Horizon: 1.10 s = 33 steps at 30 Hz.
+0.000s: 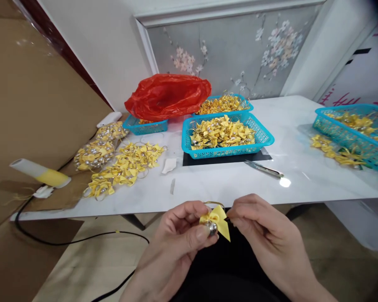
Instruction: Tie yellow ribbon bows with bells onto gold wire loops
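Just in front of the table's near edge, my left hand (185, 235) pinches a yellow ribbon bow (219, 219) with a shiny silver bell (211, 227) at its middle. The thumb presses on the bell from the left. A thin gold cord loop (214, 203) arches above the bow. Close by on the right, my right hand (264, 226) has its thumb and fingertips pressed together beside the bow's right side. Whatever lies between those fingertips is too small to make out.
Blue baskets of yellow bows (228, 153) stand at the table's middle, back and right (349, 123). A red plastic bag (166, 98) covers one basket. Bows with bells (126, 165) lie loose on the left. Tweezers (264, 168) rest near the front. A black cable (66, 243) hangs at left.
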### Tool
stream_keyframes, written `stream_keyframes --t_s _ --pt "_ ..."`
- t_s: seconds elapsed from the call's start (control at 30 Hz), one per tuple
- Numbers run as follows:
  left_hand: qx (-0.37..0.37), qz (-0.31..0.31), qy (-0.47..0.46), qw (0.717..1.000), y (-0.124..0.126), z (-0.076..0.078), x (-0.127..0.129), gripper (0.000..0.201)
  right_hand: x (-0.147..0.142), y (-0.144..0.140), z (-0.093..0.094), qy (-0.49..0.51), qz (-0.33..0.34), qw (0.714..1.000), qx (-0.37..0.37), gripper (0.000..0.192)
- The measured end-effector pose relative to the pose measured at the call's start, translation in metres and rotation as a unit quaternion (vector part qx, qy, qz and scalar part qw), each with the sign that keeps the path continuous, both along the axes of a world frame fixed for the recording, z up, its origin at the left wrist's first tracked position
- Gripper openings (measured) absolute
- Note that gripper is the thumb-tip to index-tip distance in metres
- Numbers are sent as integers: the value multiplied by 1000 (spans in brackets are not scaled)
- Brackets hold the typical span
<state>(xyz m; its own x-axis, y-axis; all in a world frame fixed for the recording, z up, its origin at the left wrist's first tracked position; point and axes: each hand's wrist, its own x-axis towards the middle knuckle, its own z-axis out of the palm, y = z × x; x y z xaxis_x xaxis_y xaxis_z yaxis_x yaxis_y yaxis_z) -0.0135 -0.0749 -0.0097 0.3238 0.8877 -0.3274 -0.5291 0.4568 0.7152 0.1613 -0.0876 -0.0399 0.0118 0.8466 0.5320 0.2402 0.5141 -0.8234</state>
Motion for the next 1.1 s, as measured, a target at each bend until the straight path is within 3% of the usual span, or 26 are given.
stream_keyframes --t_s 0.13,0.3,0.43,0.53,0.73,0.97,1.1 --pt "-87 -5 -105 991 3 -8 -6 28 -7 1 2 16 7 1000 26 19" --pt "-133 -5 -272 953 2 -13 -5 30 -19 0 5 2 12 998 63 34" --pt "-149 -21 -344 927 1 -13 -3 25 -29 3 18 -36 -29 993 108 21" --pt "-128 -10 -342 931 1 -13 -3 25 -33 6 24 -69 -54 988 124 17" --pt "-87 50 -247 964 1 -17 -5 37 -37 7 26 -81 -52 987 130 19" --pt "-43 12 -235 971 3 -19 -5 27 -37 7 31 -88 -56 985 136 21" --pt "-67 -7 -272 960 3 -21 -7 22 -35 8 31 -106 -56 982 147 21"
